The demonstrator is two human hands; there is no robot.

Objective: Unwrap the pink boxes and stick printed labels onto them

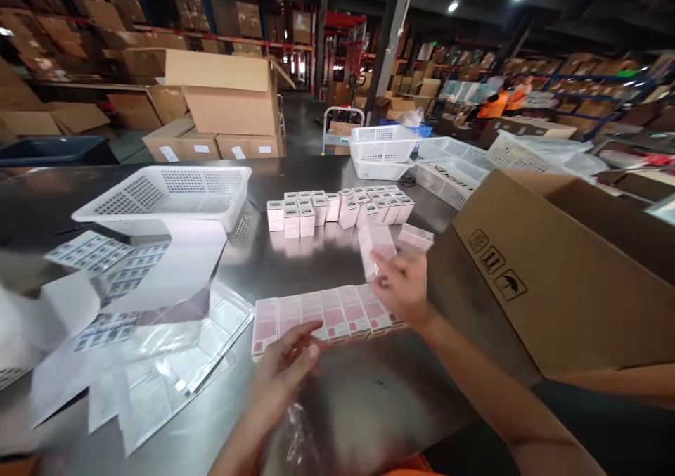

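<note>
Right hand [403, 282] is closed on a white-pink carton [375, 247], fingers and thumb pinching its lower end; carton is tilted, held above the table, motion-blurred, print unreadable. Left hand [287, 370] is half open, thumb and index apart, nothing visible between them; it's at the near edge of a row of flat-lying cartons [316, 311], can't tell if touching. Crinkly clear plastic film [296, 434] shows beside the left wrist. Row cartons are slim rectangular prisms, smooth pale-pink faces, darker pink patches at the near ends, packed side by side. Beyond, a cluster of upright cartons [348, 212], square-topped with dark print; one more carton [416, 237] lies just behind the right hand. Table [363, 391] is smooth, reflective, metal-looking. Left side: perforated white plastic basket [211, 217], then loose overlapping paper sheets [174, 275], some with blue-grey printed grids, plus glossy clear sleeves [152, 391]. Right side: big brown cardboard box [548, 300], matte, open-topped, umbrella symbol printed on its wall.
</note>
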